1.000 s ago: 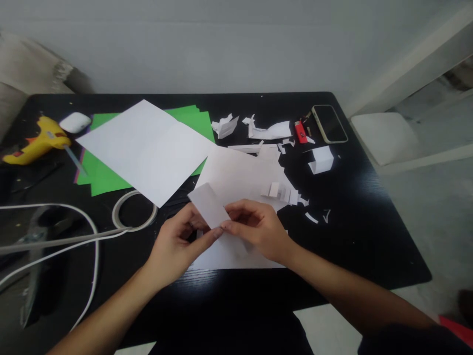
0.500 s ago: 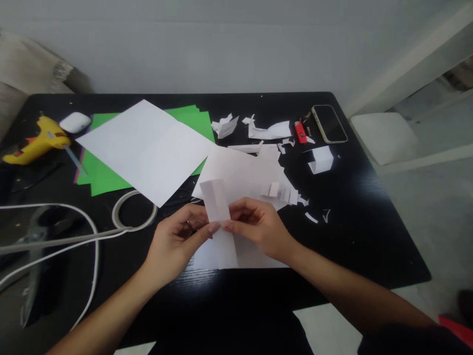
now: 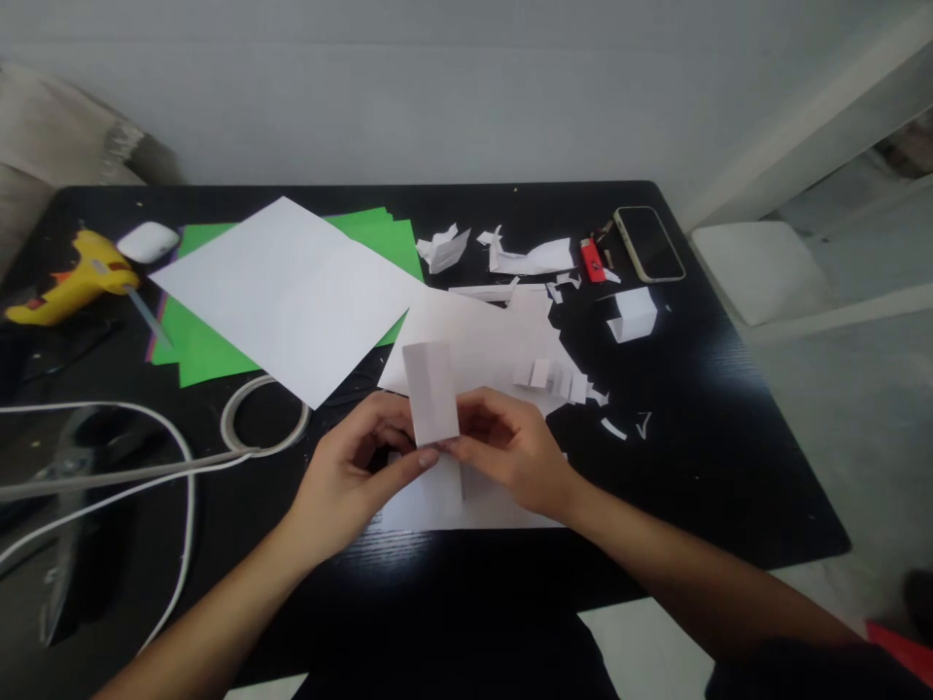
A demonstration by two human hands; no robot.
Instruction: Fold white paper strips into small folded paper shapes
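A narrow white paper strip (image 3: 431, 391) stands nearly upright above the near middle of the black table (image 3: 729, 447). My left hand (image 3: 348, 483) pinches its lower end from the left, fingers closed. My right hand (image 3: 510, 452) pinches the same end from the right. Under both hands lies a white sheet (image 3: 481, 350). Small folded paper bits (image 3: 558, 379) lie just right of my right hand.
A large white sheet (image 3: 292, 292) covers green paper (image 3: 204, 350) at the left. A yellow glue gun (image 3: 65, 282), a white case (image 3: 148, 240) and white cables (image 3: 182, 457) are further left. Paper scraps (image 3: 525, 258), a red lighter (image 3: 592, 260), a phone (image 3: 648, 243) and a folded paper piece (image 3: 634, 314) lie at the back right.
The paper strip has swung from leaning left to almost upright between my fingers. Both hands have stayed in about the same place.
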